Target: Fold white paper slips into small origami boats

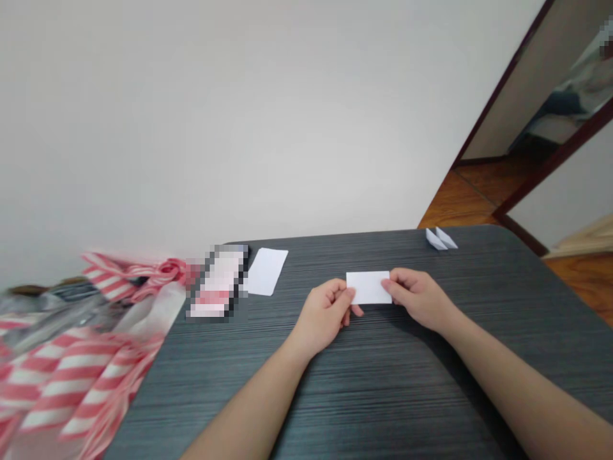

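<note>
A small white rectangle of paper [368,288] is stretched level between my two hands, just above the dark table. My left hand [326,313] pinches its left end, thumb on top and fingers curled underneath. At the opposite end, my right hand [417,296] grips the paper between thumb and bent fingers. Whether the paper is folded in layers I cannot tell. Beyond my right hand, near the far edge, two small folded white paper pieces [441,239] stand side by side. White paper sheets [268,271] lie flat to the left of my left hand.
The dark wood-grain table [345,402] has rounded far corners and meets a white wall [287,115]. A pixelated phone-like slab [218,281] lies at its left edge. Red-and-white striped cloth [81,377] is heaped left of the table. A doorway and wooden floor [450,198] show at right.
</note>
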`<state>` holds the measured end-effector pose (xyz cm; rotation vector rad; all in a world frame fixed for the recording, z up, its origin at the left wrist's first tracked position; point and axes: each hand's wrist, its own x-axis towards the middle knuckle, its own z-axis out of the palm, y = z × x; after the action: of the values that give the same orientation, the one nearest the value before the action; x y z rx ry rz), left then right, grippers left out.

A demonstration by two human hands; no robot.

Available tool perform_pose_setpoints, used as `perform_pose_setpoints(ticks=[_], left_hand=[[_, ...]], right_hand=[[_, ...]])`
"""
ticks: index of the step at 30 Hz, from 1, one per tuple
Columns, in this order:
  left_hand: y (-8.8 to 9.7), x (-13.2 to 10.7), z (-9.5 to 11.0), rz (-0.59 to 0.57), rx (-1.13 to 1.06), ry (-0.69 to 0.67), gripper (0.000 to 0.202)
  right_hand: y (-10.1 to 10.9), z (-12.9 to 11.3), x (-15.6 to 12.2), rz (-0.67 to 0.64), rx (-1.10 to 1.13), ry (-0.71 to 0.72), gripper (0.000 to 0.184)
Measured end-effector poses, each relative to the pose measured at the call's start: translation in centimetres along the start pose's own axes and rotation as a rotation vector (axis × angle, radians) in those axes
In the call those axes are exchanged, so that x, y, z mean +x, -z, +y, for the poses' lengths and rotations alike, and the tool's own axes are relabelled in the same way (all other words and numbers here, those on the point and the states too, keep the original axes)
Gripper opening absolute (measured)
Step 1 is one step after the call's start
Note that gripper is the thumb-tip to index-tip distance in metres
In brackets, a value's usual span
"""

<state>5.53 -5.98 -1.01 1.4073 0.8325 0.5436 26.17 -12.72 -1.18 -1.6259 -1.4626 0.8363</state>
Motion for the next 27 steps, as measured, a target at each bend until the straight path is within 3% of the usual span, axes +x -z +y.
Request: perform_pose_setpoints(ticks=[10,17,27], left_hand=[[0.27,0.28,-0.82,0.013,-0.032,-0.012,0.029],[0.23,0.0,-0.26,-0.006,-0.037,-0.039,0.033],[0.17,0.19,-0.49,0.063,0.028,0.015,0.035]], right_hand=[[-0.19,-0.33,-0.21,-0.085,-0.027,-0.01,0.031],[0.02,-0.23,-0.22,-0.097,-0.065,0.027,0.033],[-0.23,-0.23,-0.35,-0.165,-0.022,0.017,0.032]])
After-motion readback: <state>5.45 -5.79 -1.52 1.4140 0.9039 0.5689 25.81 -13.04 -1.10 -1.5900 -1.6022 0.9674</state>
